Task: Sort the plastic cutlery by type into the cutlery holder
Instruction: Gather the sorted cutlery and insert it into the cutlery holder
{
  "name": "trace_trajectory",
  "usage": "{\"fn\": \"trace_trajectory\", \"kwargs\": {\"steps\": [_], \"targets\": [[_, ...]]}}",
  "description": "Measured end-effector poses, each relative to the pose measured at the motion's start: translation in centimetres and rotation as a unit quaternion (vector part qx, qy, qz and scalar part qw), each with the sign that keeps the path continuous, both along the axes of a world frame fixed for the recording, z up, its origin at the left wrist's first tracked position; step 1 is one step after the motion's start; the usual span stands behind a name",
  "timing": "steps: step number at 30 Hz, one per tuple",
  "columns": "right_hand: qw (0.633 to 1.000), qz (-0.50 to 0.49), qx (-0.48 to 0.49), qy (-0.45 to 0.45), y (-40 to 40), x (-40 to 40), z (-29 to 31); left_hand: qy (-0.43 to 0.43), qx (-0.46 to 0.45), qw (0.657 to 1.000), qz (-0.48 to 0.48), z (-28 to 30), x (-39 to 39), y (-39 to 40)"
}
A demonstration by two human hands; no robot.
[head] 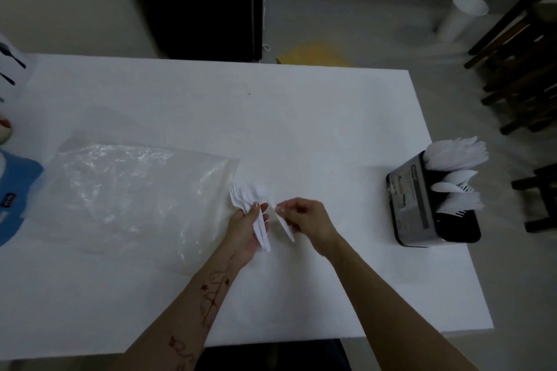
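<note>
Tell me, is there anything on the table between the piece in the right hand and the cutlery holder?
Nothing visible. The right hand pinches one white cutlery piece; the bare table lies between it and the cutlery holder at the right edge. The fork bundle and plastic bag lie on the other side.

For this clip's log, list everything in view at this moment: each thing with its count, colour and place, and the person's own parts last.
Flat white table: one, white, fills the middle of the view.
Clear crumpled plastic bag: one, transparent, table's left half.
Bundle of white plastic forks: several, exact count unclear, white, held at table centre.
Single white plastic cutlery piece: one, white, type unclear, beside the bundle.
Dark box-shaped cutlery holder: one, black and grey, table's right edge, holding sorted white cutlery.
White paper cup: one, white, on the floor beyond.
Dark wooden furniture: count unclear, brown, far right.
Left hand: grips the fork bundle.
Right hand: pinches the single piece.
</note>
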State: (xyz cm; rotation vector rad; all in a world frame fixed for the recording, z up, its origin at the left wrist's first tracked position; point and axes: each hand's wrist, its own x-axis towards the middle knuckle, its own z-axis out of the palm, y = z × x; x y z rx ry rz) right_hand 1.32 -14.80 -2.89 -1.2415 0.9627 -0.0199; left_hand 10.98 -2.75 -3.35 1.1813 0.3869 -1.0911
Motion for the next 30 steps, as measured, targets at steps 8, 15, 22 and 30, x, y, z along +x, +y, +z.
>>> {"fn": "trace_trajectory", "kwargs": {"steps": [8, 15, 22, 30], "targets": [[0.995, -0.067, -0.048, 0.055, 0.3, -4.6, 3.0, -0.015, -0.053, 0.990, -0.127, 2.2, -3.5, -2.5], [0.821, -0.043, -0.567, 0.055, -5.6, -12.0, 5.8, 0.013, -0.042, 0.988, -0.146, 6.2, -6.4, -8.4], [0.587, -0.058, -0.799, 0.113, -13.6, -20.0, 6.4, 0.052, -0.080, 0.994, -0.052, 8.1, -10.7, -17.0], [0.607, -0.039, -0.793, 0.040, -18.5, -21.4, 6.3, -0.052, -0.099, 0.991, 0.076, 10.3, -17.4, -23.4]]}}
